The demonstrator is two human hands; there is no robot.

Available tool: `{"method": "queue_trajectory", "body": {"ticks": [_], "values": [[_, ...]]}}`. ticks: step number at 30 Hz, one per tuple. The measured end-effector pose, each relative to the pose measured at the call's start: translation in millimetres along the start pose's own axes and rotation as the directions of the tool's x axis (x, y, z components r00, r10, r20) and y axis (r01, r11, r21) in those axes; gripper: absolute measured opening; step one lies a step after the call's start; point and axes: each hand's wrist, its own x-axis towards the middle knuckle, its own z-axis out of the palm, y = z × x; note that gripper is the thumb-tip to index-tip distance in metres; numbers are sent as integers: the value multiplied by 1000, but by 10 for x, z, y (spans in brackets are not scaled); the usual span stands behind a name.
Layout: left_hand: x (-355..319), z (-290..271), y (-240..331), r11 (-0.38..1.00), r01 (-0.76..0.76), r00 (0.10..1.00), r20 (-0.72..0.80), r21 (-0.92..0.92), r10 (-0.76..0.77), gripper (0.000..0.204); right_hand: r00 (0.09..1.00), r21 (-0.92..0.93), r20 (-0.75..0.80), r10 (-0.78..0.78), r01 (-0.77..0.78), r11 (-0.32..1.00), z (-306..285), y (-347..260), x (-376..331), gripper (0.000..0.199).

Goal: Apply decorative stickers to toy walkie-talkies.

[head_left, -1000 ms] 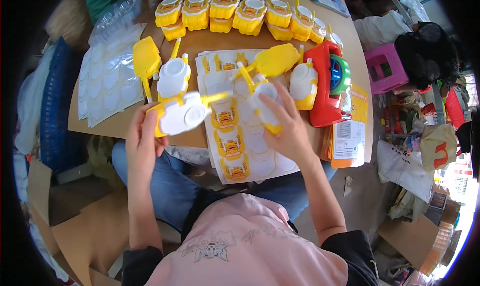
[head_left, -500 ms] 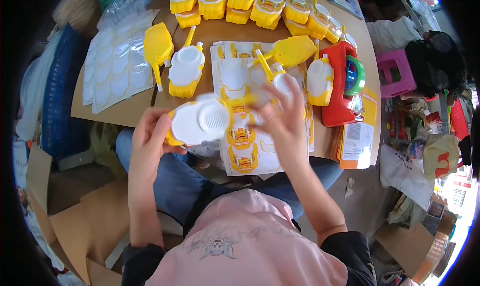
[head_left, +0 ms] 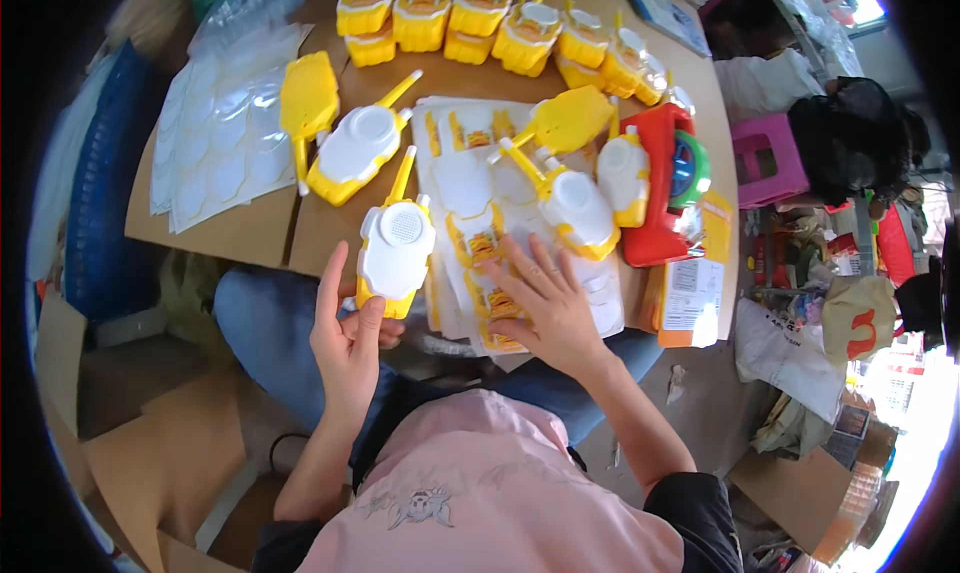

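Observation:
My left hand (head_left: 350,348) grips the lower end of a yellow toy walkie-talkie (head_left: 396,253) with a white front, its thumb over the base and index finger stretched out beside it. The toy's antenna points away from me. My right hand (head_left: 548,308) lies with fingers spread on the printed sticker sheets (head_left: 470,178). Just beyond it, a second walkie-talkie (head_left: 578,208) rests on the sheets, near a yellow one turned back up (head_left: 570,119). Another white-fronted walkie-talkie (head_left: 355,145) lies further left.
Several walkie-talkies (head_left: 420,18) are stacked along the table's far side. At the right stand a red tape dispenser (head_left: 650,198) with a green wheel and a white-fronted walkie-talkie (head_left: 624,178). Clear plastic and label sheets (head_left: 215,143) cover the left. A cardboard box (head_left: 180,453) stands below left.
The walkie-talkie in my left hand has turned from sideways to antenna-away. My right hand has come down from the air onto the sheets. The view has shifted slightly.

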Motion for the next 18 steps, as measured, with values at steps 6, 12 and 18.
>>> {"method": "queue_trajectory", "body": {"ticks": [6,12,18], "values": [[253,-19,63,635,-283,936,64,719,345,64,983,270,-171,69,-20,963,-134,70,18,49],[236,-80,243,951,-122,969,243,284,51,23,954,594,-220,204,-35,803,-583,-28,-7,36],[337,404,400,794,580,649,691,-181,-317,89,891,510,-377,254,-29,860,-679,-141,-108,29]]}}
